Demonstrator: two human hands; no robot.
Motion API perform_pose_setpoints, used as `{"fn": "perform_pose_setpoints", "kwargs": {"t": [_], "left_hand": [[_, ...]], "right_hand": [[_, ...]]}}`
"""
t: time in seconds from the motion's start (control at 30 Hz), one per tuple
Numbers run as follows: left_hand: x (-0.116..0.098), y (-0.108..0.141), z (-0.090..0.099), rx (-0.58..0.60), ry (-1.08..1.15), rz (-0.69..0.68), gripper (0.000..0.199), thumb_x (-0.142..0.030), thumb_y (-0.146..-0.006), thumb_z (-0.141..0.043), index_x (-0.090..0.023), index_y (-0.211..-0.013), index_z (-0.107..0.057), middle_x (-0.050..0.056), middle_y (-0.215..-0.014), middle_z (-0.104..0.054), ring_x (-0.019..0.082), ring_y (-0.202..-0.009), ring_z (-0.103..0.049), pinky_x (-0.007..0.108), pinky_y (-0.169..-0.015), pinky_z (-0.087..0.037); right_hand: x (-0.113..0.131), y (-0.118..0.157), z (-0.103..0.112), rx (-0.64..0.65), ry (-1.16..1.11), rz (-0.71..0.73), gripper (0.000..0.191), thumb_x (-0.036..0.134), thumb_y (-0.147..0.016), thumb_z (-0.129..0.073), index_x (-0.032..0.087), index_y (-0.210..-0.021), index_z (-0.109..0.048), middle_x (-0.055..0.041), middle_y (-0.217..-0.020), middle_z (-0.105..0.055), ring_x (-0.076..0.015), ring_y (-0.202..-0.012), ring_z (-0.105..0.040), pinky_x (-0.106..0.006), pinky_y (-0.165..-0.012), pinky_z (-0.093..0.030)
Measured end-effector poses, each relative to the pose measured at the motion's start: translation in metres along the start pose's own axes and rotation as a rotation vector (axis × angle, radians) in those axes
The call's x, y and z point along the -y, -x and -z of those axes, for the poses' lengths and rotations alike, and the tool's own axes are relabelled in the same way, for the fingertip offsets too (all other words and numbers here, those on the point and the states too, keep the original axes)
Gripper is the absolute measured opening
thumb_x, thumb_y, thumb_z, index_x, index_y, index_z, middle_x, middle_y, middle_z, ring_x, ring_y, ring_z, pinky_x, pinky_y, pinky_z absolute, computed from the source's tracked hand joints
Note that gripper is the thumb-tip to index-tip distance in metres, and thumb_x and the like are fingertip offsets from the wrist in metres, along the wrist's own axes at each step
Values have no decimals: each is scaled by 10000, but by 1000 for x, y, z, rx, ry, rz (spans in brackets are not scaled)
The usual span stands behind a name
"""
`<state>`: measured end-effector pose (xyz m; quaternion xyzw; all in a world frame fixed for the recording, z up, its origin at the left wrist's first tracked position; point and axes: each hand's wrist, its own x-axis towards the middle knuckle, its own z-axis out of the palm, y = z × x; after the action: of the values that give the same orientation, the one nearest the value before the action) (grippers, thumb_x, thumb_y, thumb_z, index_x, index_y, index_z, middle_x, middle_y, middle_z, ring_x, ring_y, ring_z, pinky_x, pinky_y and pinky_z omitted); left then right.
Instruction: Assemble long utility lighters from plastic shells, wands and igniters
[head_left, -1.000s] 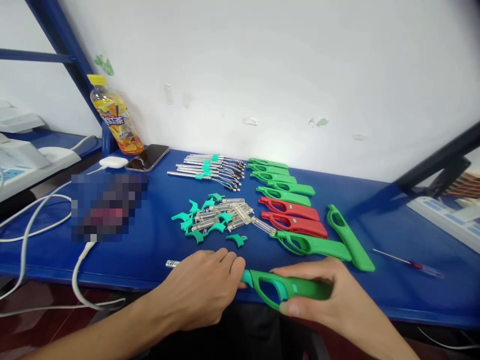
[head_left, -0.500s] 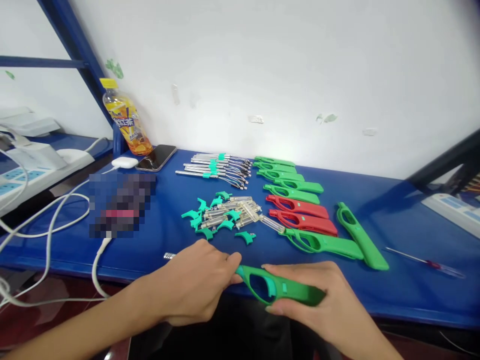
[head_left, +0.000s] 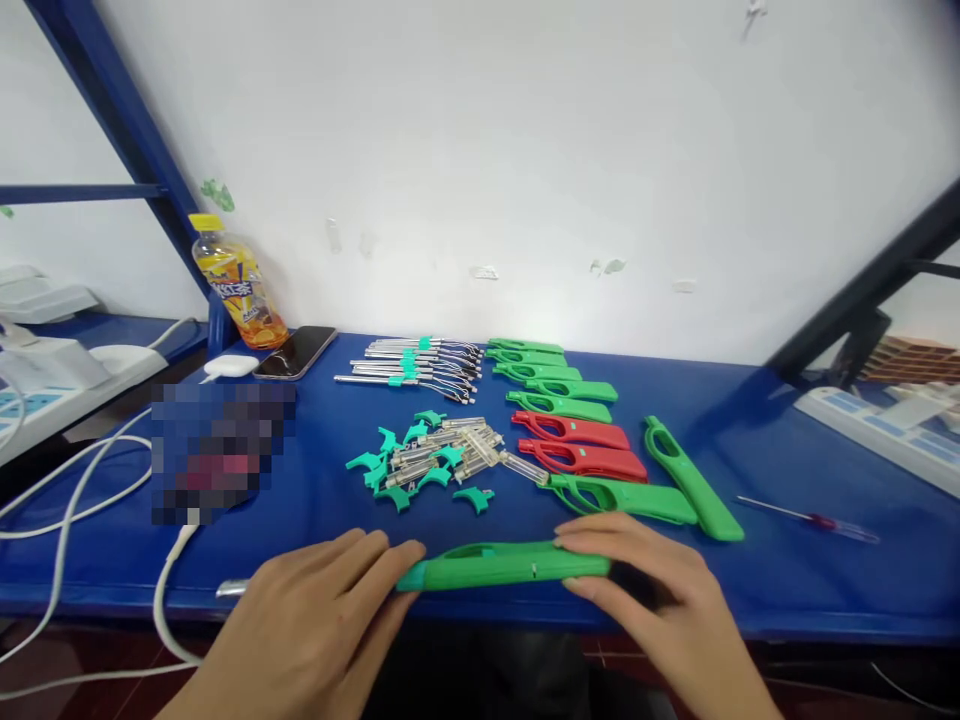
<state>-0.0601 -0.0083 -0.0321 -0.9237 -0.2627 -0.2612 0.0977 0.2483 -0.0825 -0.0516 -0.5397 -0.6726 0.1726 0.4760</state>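
A green lighter is held level above the table's front edge, its narrow side toward me. My left hand is closed round its teal collar and metal rod, whose silver tip pokes out at the left. Fingers and thumb of my right hand pinch the wide right end. Behind my hands lies a pile of teal triggers and clear tubes. Green casings and red casings are lined up to the right. Metal rods with wires lie further back.
A screwdriver lies at the right, near a power strip. At the left are a drink bottle, a phone, a white case, a blurred-out item and white cables. A white wall stands behind.
The held lighter has rolled from its broad face to its narrow side and lies more level. My left hand has moved left and down along with the rod. The camera view has shifted.
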Motion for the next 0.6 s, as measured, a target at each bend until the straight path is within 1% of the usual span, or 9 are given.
{"fn": "perform_pose_setpoints", "kwargs": {"t": [0.03, 0.1, 0.2, 0.33, 0.4, 0.47, 0.53, 0.57, 0.6], "left_hand": [[0, 2, -1, -26, 2, 22, 253, -249, -1145, -380, -224, -1282, -591, 48, -1023, -808, 233, -817, -787, 364, -721, -599], [0, 7, -7, -14, 50, 76, 253, -246, -1128, -431, -241, -1299, -617, 47, -1075, -797, 234, -900, -784, 363, -796, -612], [2, 16, -17, 45, 150, 144, 289, -213, -1096, -496, -278, -1347, -624, 36, -1137, -769, 238, -1009, -748, 377, -909, -607], [4, 28, -25, 75, 218, 187, 346, -174, -1068, -538, -315, -1373, -618, 44, -1191, -719, 239, -1068, -685, 367, -929, -595], [3, 30, -25, 86, 217, 219, 376, -178, -1058, -548, -323, -1401, -599, 56, -1268, -685, 260, -1146, -645, 403, -989, -568], [1, 29, -21, 106, 196, 244, 401, -206, -1048, -563, -321, -1431, -575, 64, -1334, -656, 290, -1225, -600, 439, -1030, -534], [1, 21, -16, 114, 194, 243, 400, -222, -1043, -559, -310, -1433, -566, 63, -1343, -651, 300, -1255, -575, 439, -1022, -517], [2, 15, -13, 113, 205, 233, 389, -202, -1047, -539, -305, -1421, -569, 59, -1327, -658, 294, -1253, -575, 429, -1007, -512], [4, 8, -11, 86, 218, 214, 357, -173, -1055, -511, -304, -1378, -588, 46, -1255, -676, 272, -1195, -594, 418, -997, -504]], "right_hand": [[-2, 2, -2, -21, 9, 35, 174, 277, -955, -812, 375, -1095, -848, 25, -1110, -834, -196, -959, -806, -226, -854, -654], [-5, 5, -6, -37, 52, 87, 252, 229, -987, -770, 371, -1184, -837, 10, -1202, -820, -211, -1078, -792, -262, -971, -640], [-9, 7, -11, 8, 113, 129, 320, 173, -1005, -726, 356, -1248, -825, -1, -1285, -798, -222, -1160, -775, -278, -1020, -633], [-9, 6, -14, 30, 143, 158, 323, 169, -1005, -723, 348, -1255, -821, -5, -1311, -788, -243, -1199, -760, -321, -1038, -638], [-6, 7, -13, -25, 131, 164, 284, 171, -994, -731, 333, -1204, -833, -12, -1260, -803, -252, -1157, -770, -342, -1016, -647], [-5, 9, -7, -112, 121, 150, 255, 160, -989, -711, 336, -1125, -836, -10, -1182, -815, -259, -1096, -777, -363, -980, -647], [-9, 15, 8, -214, 164, 87, 252, 170, -988, -679, 363, -1066, -821, -4, -1121, -811, -279, -1051, -771, -405, -968, -625], [-13, 19, 20, -287, 222, 17, 240, 199, -995, -672, 384, -1059, -811, -4, -1114, -805, -301, -1053, -763, -442, -1001, -599], [-19, 24, 34, -376, 285, -47, 201, 248, -997, -680, 399, -1064, -796, -12, -1117, -795, -329, -1066, -750, -479, -1028, -571]]}}
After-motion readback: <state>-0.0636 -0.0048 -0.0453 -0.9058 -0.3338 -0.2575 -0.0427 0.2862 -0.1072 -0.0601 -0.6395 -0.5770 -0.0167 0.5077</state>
